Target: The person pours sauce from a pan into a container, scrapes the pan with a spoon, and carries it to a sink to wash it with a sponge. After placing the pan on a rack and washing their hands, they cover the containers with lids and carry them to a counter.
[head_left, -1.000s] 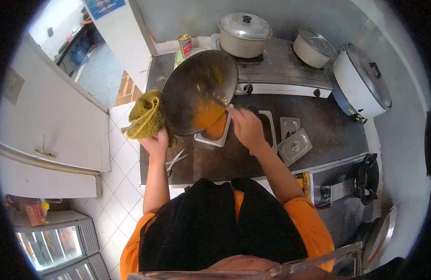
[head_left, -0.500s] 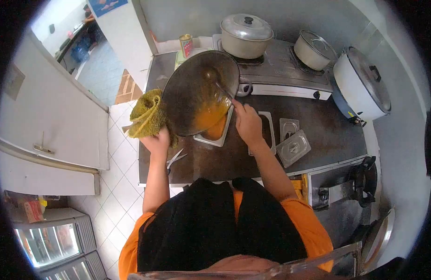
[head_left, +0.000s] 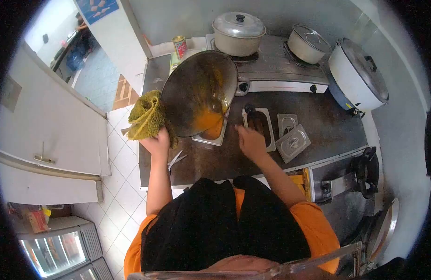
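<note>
My left hand [head_left: 157, 140] is closed around a yellow-green towel [head_left: 145, 116] at the left side of a dark wok [head_left: 185, 93]. The wok is tilted towards me, and orange sauce [head_left: 208, 120] runs down to its lower rim. Under that rim sits a steel container [head_left: 219, 140] with orange sauce inside. My right hand [head_left: 252, 142] is closed at the wok's lower right, its fingers pinched on the handle of a ladle whose head [head_left: 217, 106] lies in the sauce. Much of that handle is blurred.
Right of my right hand stands another steel container [head_left: 271, 133] with a black-ended utensil [head_left: 249, 109]. Two steel lids [head_left: 294, 143] [head_left: 287, 122] lie beside it. Scissors [head_left: 176, 159] lie near the front edge. Behind are a can [head_left: 179, 46], a stove [head_left: 281, 70] and lidded pots [head_left: 239, 39].
My right hand has moved down towards me, drawing the ladle from the wok's upper part to the lower rim. My left hand still holds the wok tilted with the towel.
</note>
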A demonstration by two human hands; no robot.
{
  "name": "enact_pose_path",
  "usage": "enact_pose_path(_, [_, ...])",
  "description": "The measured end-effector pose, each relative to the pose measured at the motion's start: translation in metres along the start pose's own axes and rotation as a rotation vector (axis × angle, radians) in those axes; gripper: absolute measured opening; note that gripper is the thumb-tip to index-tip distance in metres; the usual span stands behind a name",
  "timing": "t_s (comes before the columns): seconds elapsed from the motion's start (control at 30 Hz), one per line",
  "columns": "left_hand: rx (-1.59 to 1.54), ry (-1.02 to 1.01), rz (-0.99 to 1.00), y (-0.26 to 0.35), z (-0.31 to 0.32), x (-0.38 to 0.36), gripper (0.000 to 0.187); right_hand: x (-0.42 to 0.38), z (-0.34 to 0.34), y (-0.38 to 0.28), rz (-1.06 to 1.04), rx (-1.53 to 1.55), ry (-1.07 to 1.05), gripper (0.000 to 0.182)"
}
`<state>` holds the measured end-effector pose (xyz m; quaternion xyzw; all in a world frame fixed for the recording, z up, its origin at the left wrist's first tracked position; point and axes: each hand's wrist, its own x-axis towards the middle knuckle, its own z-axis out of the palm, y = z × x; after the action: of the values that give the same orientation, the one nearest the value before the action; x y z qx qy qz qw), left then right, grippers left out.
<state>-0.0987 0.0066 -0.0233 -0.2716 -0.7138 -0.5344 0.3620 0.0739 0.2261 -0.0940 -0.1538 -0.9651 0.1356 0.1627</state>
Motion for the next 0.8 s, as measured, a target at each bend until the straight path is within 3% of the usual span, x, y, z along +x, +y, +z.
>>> enact_pose_path(0.13, [-0.023,-0.010,-0.058,-0.016,0.001,-0.008,0.027,-0.005,-0.007,-0.006,-0.008,0.092,0.033,0.031])
enact_pose_path(0.2, [0.003,-0.005,-0.047,-0.016,0.002,-0.007,0.028,0.013,-0.008,-0.003,-0.043,0.102,0.313,0.026])
enact_pose_path(0.23, [-0.003,-0.009,-0.043,-0.014,0.003,-0.006,0.028,0.010,-0.006,-0.001,-0.036,0.101,0.318,0.026])
enact_pose_path(0.33, [0.018,0.014,0.007,-0.009,0.003,-0.001,0.028,-0.010,0.009,-0.001,0.041,-0.001,0.191,0.026])
enact_pose_path(0.4, [0.030,0.040,0.039,-0.008,0.003,-0.001,0.027,-0.030,0.012,-0.009,0.078,0.110,-0.021,0.026])
enact_pose_path(0.6, [0.010,0.017,-0.040,-0.016,0.001,-0.006,0.030,0.006,0.007,-0.006,0.045,0.106,0.228,0.026])
enact_pose_path(0.7, [0.175,0.027,0.145,-0.008,-0.003,0.000,0.024,-0.020,0.024,-0.008,0.081,0.082,0.048,0.028])
enact_pose_path(0.8, [0.126,0.034,0.141,-0.005,-0.002,0.005,0.023,-0.046,0.017,-0.022,0.055,0.203,0.072,0.026])
